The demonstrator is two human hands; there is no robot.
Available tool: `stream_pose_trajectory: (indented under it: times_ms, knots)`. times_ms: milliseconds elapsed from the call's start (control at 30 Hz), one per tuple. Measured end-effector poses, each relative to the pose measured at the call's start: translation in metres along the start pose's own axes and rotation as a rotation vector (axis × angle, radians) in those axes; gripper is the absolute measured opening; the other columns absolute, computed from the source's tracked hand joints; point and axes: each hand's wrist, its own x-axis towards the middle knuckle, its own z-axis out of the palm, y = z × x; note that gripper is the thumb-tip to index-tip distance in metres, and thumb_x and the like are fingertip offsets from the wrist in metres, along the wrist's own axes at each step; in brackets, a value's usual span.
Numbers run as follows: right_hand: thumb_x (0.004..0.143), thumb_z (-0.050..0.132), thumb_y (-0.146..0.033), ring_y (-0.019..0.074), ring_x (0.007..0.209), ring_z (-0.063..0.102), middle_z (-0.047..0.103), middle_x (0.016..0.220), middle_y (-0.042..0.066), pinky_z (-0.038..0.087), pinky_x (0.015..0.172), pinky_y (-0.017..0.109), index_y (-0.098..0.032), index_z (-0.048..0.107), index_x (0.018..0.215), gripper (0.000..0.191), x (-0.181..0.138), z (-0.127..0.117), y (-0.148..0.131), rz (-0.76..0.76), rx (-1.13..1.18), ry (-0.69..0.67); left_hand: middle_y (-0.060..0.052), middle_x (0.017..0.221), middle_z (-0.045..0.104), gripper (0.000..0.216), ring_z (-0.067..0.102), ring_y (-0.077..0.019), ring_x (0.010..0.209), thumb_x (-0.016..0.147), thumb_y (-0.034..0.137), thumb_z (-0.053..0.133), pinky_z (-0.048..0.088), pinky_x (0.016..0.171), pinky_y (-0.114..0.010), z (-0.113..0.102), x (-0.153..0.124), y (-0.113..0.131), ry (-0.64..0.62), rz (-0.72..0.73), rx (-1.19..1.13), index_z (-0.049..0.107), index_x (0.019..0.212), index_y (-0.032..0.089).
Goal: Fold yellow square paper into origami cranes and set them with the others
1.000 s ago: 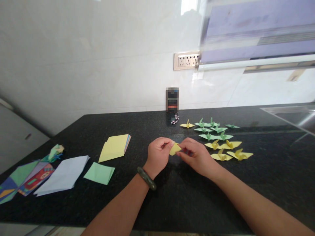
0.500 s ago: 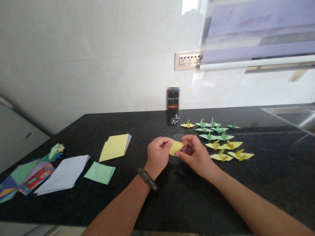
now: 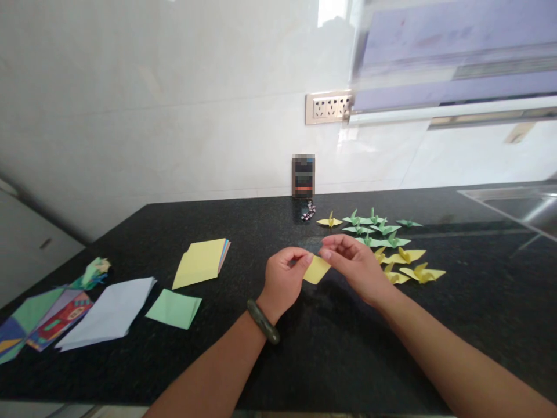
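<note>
Both my hands hold a small folded yellow paper (image 3: 316,270) just above the black counter (image 3: 313,354). My left hand (image 3: 285,280), with a dark bangle on the wrist, pinches the paper's left edge. My right hand (image 3: 354,265) pinches its upper right corner between thumb and fingers. Right of my hands lie several finished paper cranes, yellow ones (image 3: 415,271) in front and green ones (image 3: 378,227) behind them.
A stack of square sheets with yellow on top (image 3: 201,262), a green sheet (image 3: 174,308), a white sheet (image 3: 107,314) and patterned papers (image 3: 39,319) lie at the left. A dark phone (image 3: 303,176) leans on the wall. A steel sink (image 3: 516,209) is at the far right.
The yellow paper now shows more of its face, hanging lower between my hands. My right hand has risen and shifted its pinch to the paper's top corner.
</note>
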Motion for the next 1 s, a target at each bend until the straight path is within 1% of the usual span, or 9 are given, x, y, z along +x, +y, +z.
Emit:
stream_pose_trajectory:
  times_ms: [67, 133, 267, 367, 433, 500, 667, 800, 1000]
  knots:
    - [0.063, 0.071, -0.034, 0.0122, 0.063, 0.053, 0.060, 0.071, 0.001, 0.044, 0.058, 0.024, -0.015, 0.060, 0.081, 0.028, -0.001, 0.001, 0.000, 0.028, -0.071, -0.069, -0.002, 0.067, 0.063, 0.017, 0.056, -0.0124, 0.061, 0.073, 0.031, 0.061, 0.045, 0.058, -0.023, -0.001, 0.001, -0.001, 0.028, -0.012, -0.031, 0.064, 0.070, 0.014]
    - [0.064, 0.069, -0.033, 0.0110, 0.058, 0.051, 0.059, 0.066, 0.001, 0.042, 0.054, 0.024, -0.014, 0.061, 0.073, 0.022, -0.001, 0.002, 0.000, 0.056, -0.143, -0.102, -0.002, 0.068, 0.063, 0.017, 0.056, -0.0124, 0.062, 0.073, 0.031, 0.061, 0.045, 0.059, -0.024, -0.001, 0.002, -0.002, 0.020, -0.018, -0.058, 0.064, 0.071, 0.014]
    - [0.070, 0.064, -0.034, 0.0095, 0.054, 0.048, 0.056, 0.062, 0.000, 0.040, 0.051, 0.023, -0.014, 0.058, 0.071, 0.021, 0.000, 0.000, 0.002, 0.041, -0.079, -0.034, -0.002, 0.067, 0.062, 0.018, 0.056, -0.0125, 0.062, 0.074, 0.031, 0.060, 0.045, 0.059, -0.024, -0.001, 0.001, -0.001, -0.027, -0.012, -0.047, 0.064, 0.070, 0.014]
    - [0.072, 0.061, -0.036, 0.0090, 0.051, 0.045, 0.053, 0.059, -0.001, 0.038, 0.047, 0.021, -0.015, 0.057, 0.071, 0.021, 0.001, -0.002, -0.001, 0.017, -0.073, -0.019, -0.002, 0.064, 0.062, 0.018, 0.054, -0.0121, 0.059, 0.074, 0.030, 0.058, 0.043, 0.057, -0.023, -0.001, -0.001, 0.003, -0.142, -0.016, 0.029, 0.063, 0.068, 0.014]
    - [0.073, 0.059, -0.034, 0.0095, 0.052, 0.046, 0.054, 0.061, -0.001, 0.037, 0.047, 0.021, -0.015, 0.058, 0.071, 0.019, 0.000, -0.004, -0.005, -0.009, -0.155, -0.047, -0.002, 0.064, 0.062, 0.017, 0.053, -0.0117, 0.058, 0.075, 0.029, 0.057, 0.042, 0.056, -0.022, 0.000, -0.002, 0.006, -0.233, -0.011, 0.074, 0.063, 0.069, 0.014]
    - [0.074, 0.058, -0.031, 0.0111, 0.057, 0.049, 0.056, 0.063, 0.000, 0.039, 0.051, 0.022, -0.015, 0.059, 0.071, 0.016, 0.000, -0.006, -0.007, -0.045, -0.238, -0.086, -0.002, 0.065, 0.062, 0.017, 0.052, -0.0113, 0.057, 0.075, 0.028, 0.056, 0.041, 0.055, -0.022, 0.001, -0.003, 0.008, -0.279, -0.003, 0.107, 0.063, 0.070, 0.014]
    - [0.074, 0.057, -0.027, 0.0134, 0.065, 0.053, 0.060, 0.068, 0.001, 0.042, 0.065, 0.026, -0.016, 0.060, 0.070, 0.012, 0.000, -0.006, -0.009, -0.105, -0.280, -0.169, -0.002, 0.063, 0.061, 0.022, 0.051, -0.0115, 0.057, 0.077, 0.032, 0.056, 0.040, 0.055, -0.023, 0.000, -0.003, 0.006, -0.276, 0.074, 0.165, 0.064, 0.066, 0.014]
    - [0.072, 0.061, -0.031, 0.0125, 0.061, 0.051, 0.059, 0.065, 0.000, 0.040, 0.060, 0.025, -0.016, 0.061, 0.068, 0.016, 0.002, -0.007, -0.006, -0.070, -0.267, -0.186, -0.002, 0.061, 0.059, 0.023, 0.051, -0.0114, 0.057, 0.079, 0.030, 0.053, 0.038, 0.056, -0.023, -0.004, -0.001, 0.004, -0.243, 0.187, 0.233, 0.064, 0.065, 0.016]
    - [0.069, 0.066, -0.034, 0.0103, 0.055, 0.046, 0.055, 0.059, -0.001, 0.036, 0.053, 0.024, -0.014, 0.060, 0.064, 0.021, 0.002, -0.008, -0.004, 0.002, -0.131, -0.197, -0.002, 0.062, 0.060, 0.020, 0.052, -0.0121, 0.059, 0.079, 0.024, 0.053, 0.038, 0.058, -0.024, -0.010, 0.003, 0.005, -0.289, 0.289, 0.304, 0.063, 0.064, 0.017]
